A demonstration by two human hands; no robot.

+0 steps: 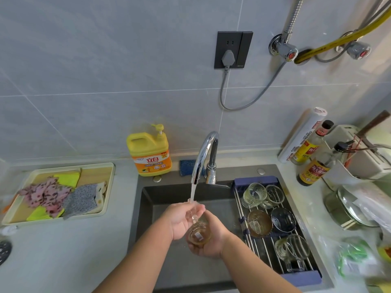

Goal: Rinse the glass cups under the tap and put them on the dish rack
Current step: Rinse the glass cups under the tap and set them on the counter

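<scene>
The glass cup lies tilted between both hands, base toward the person. The right hand cradles it from below with curled fingers, and the left hand closes over its upper part. The water stream from the tap lands on the left fingers and the cup's far end. The main risk is slip: glass and skin are wet, and if either hand lets go before the other has a firm hold, the cup may drop into the sink beneath the hands and chip. Lifting it carelessly could knock its rim on the spout just above the left fingers. The dish rack, just right of the right hand, already carries several cups close together, so a hurried placement could knock glass on glass or tip one over.
</scene>
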